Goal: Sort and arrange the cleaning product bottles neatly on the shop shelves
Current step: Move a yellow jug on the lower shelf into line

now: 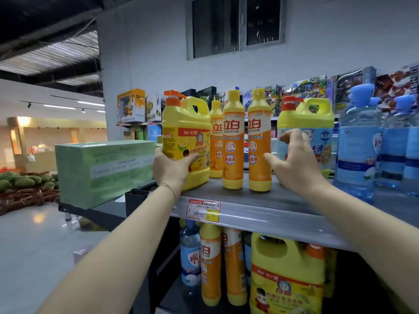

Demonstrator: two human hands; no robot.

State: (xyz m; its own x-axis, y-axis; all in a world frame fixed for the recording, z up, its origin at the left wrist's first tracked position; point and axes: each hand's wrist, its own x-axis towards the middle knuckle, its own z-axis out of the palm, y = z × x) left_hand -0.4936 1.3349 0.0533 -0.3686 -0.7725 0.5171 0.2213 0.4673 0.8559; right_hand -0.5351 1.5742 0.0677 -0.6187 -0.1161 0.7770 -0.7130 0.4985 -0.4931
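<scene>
Clasping the upright pump jug (186, 128), the left grip (170, 168) holds it on the shelf (260, 214); orange bottles (233, 141) stand rightward, between it and the spread right grip (297, 159) touching the blue-label jug (317, 118).

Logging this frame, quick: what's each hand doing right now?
Left hand: holding the yellow pump jug low on its body.
Right hand: open, fingertips touching the blue-label jug, thumb spread.
</scene>
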